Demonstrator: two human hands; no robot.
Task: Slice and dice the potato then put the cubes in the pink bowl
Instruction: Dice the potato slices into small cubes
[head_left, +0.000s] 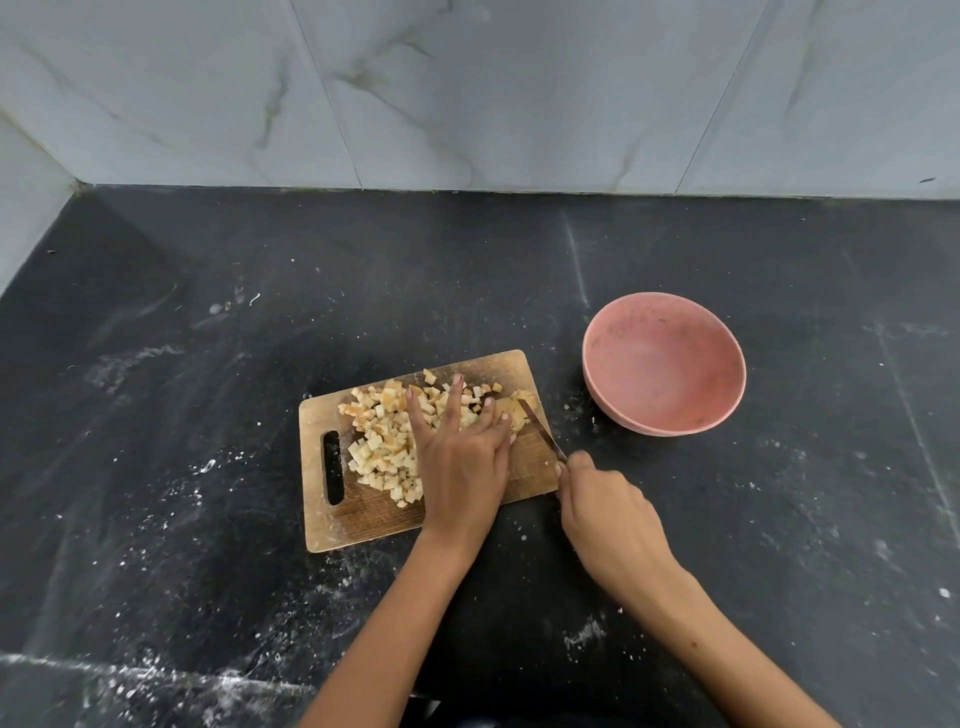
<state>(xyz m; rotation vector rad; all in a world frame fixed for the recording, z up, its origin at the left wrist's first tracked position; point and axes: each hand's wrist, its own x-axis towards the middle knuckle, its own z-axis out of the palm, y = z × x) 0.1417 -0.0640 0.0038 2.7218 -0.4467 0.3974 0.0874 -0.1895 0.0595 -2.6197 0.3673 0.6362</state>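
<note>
On the board (363, 519), the last potato bit (511, 410) (at three o'clock) is pressed by the flat left hand (462, 462) and should be cut slowly with the knife (540, 428) gripped by the right hand (608, 514).

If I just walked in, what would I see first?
Probably the heap of potato cubes on the wooden cutting board, with the left hand resting flat on it. Just right, the right hand grips a knife, and a pink bowl sits empty.
</note>
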